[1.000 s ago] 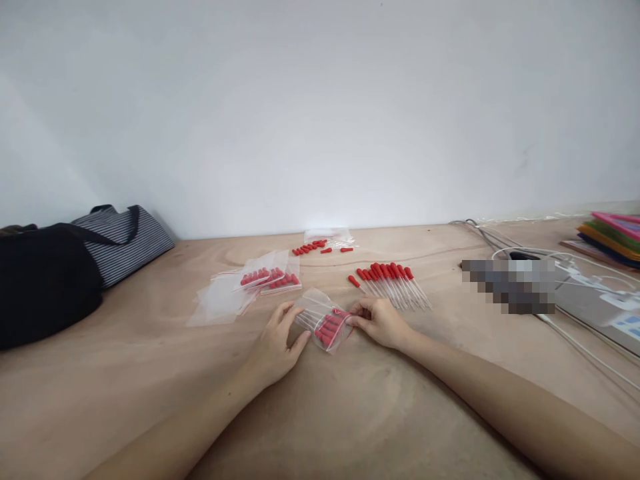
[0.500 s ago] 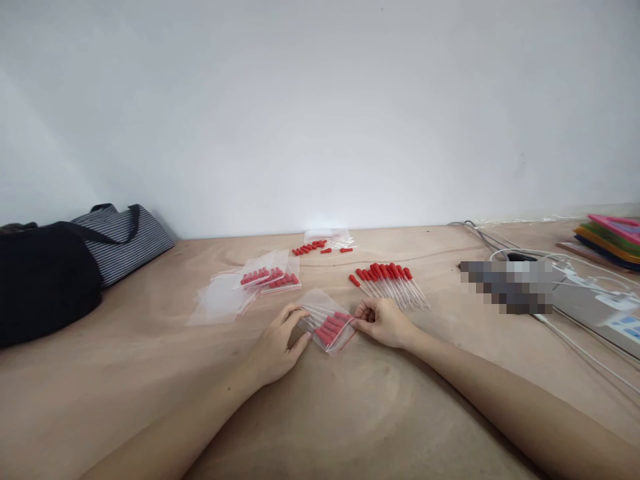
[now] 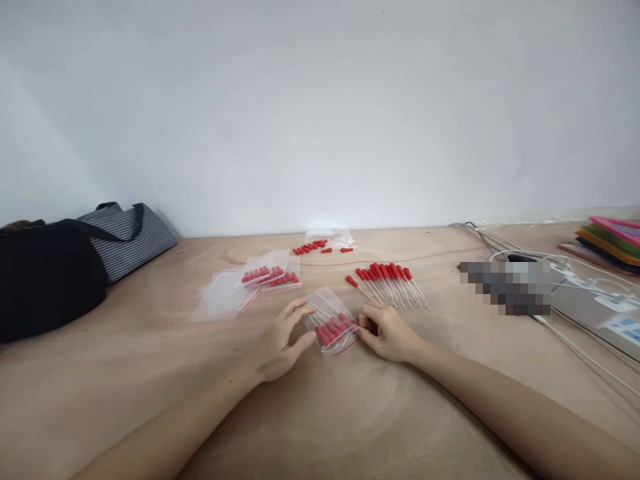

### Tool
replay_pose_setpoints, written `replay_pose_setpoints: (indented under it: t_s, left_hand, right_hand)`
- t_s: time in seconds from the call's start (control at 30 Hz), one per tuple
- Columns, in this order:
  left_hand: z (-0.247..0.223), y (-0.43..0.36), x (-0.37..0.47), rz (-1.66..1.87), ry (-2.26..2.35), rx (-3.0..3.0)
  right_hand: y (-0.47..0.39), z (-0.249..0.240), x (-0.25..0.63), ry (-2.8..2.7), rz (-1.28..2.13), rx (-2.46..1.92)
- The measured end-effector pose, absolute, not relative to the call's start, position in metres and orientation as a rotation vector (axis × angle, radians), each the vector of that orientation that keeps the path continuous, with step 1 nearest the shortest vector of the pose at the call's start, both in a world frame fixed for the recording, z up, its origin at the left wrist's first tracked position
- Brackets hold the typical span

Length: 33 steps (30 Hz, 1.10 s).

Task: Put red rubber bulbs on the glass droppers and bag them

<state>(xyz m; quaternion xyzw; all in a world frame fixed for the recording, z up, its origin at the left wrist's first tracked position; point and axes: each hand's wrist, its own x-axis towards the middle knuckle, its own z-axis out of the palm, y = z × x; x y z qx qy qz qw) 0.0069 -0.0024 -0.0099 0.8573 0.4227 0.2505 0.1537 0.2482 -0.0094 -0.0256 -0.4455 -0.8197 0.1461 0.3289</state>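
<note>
A clear zip bag (image 3: 325, 297) with several red-bulbed droppers (image 3: 333, 329) in it lies on the table between my hands. My left hand (image 3: 284, 343) rests at the bag's left edge, thumb and fingers apart, the fingertips touching the plastic. At the right corner my right hand (image 3: 387, 332) has its thumb and forefinger pinched on the bag's edge, its other fingers curled. Just beyond the right hand, more loose droppers (image 3: 387, 280) lie fanned out, red bulbs pointing away. Left of them are filled zip bags (image 3: 275, 277) in an overlapping stack.
Flat clear bags (image 3: 217, 299) lie at the left. Near the wall is another group of droppers (image 3: 313, 247) on plastic. A black and striped bag (image 3: 55, 280) stands far left. On the right are a laptop (image 3: 590, 310), white cables (image 3: 585, 353) and coloured folders (image 3: 607, 247).
The zip bag has turned slightly and lies flatter, its red bulbs now nearer level. My right hand has shifted a little towards me and right, still at the bag's corner.
</note>
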Motion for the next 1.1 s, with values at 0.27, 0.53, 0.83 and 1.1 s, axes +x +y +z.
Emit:
replay_pose_setpoints:
  t_s: [0.27,0.53,0.83,1.1]
  left_hand:
    - [-0.018,-0.025,0.034,0.742,1.108,2.533]
    - [-0.008,0.009,0.013,0.753,1.012,2.615]
    - [-0.020,0.003,0.018,0.843,0.810,2.763]
    - [-0.009,0.016,0.008,0.759,0.837,2.701]
  right_hand:
    - [-0.016,-0.031,0.243,-2.203,0.278,-1.101]
    - [-0.010,-0.030,0.251,-2.291,0.222,-1.092]
    - [-0.011,-0.024,0.250,-2.511,-0.156,-0.862]
    - [-0.006,-0.022,0.260,-2.352,0.150,-1.001]
